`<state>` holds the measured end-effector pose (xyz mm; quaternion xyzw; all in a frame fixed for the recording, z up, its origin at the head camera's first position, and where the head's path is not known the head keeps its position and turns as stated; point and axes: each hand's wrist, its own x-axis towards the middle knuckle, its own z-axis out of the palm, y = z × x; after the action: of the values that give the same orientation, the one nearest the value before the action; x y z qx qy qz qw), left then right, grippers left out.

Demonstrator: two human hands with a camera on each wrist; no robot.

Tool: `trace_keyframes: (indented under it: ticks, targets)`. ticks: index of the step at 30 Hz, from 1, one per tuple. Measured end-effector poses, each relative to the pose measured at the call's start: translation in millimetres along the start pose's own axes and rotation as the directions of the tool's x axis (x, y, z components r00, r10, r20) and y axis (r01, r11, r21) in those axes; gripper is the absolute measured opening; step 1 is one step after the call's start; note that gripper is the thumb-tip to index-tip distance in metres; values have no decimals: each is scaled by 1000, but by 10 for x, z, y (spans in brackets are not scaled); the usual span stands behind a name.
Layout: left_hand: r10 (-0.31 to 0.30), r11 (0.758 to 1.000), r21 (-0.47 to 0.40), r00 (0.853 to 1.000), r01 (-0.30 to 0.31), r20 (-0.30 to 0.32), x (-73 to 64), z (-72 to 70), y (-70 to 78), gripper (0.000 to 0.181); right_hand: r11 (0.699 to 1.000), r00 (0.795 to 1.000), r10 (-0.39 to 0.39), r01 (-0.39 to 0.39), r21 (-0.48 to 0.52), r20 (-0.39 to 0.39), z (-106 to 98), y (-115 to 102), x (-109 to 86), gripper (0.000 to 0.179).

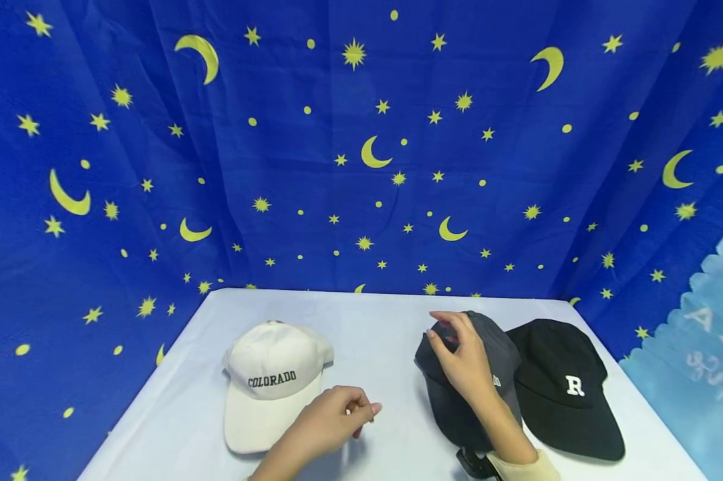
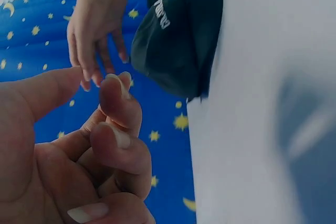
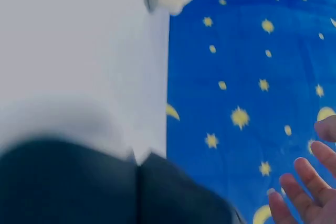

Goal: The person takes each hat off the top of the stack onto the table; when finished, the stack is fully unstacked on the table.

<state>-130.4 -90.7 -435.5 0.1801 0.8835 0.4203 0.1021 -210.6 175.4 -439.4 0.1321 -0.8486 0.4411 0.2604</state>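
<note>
A dark grey cap (image 1: 458, 407) lies at the right of the white table, white lettering on its front mostly covered by my right hand (image 1: 466, 357). That hand hovers over the cap with fingers loosely spread; in the right wrist view its fingers hold nothing. To the left sits a white cap (image 1: 271, 381) marked COLORADO, brim toward me. My left hand (image 1: 331, 421) is just right of that brim, fingers loosely curled around nothing. The left wrist view shows the dark cap (image 2: 173, 35) beyond the left hand's fingertips, beside the right hand.
A black cap (image 1: 562, 387) with a white R lies at the far right, against the dark grey one. Behind the white table (image 1: 373, 347) hangs a blue curtain (image 1: 313, 160) with yellow moons and stars. A light blue scalloped cloth (image 1: 692, 374) hangs at the right.
</note>
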Motion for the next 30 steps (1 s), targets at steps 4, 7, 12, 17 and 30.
trace_keyframes:
  ticks: [4, 7, 12, 17, 30]
  targets:
    - [-28, 1000, 2, 999, 28, -39, -152, -113, -80, 39, 1000, 999, -10, 9, 10, 53, 226, -95, -19, 33]
    - [-61, 998, -19, 997, 60, -53, -251, -179, -140, 39, 1000, 997, -21, 21, -7, 76, 340, -135, -23, 33]
    - [-89, 996, -8, 990, 89, -112, -364, -261, -270, 40, 999, 996, -27, 30, -32, 84, 461, -136, -9, 34]
    - [-142, 990, -6, 970, 144, -199, -468, -363, -437, 39, 999, 993, -37, 34, 31, 111, 574, -144, 24, 34]
    - [-372, 911, 5, 826, 413, -423, -743, -618, -777, 22, 998, 978, -41, 28, 62, 206, 918, -182, 40, 33]
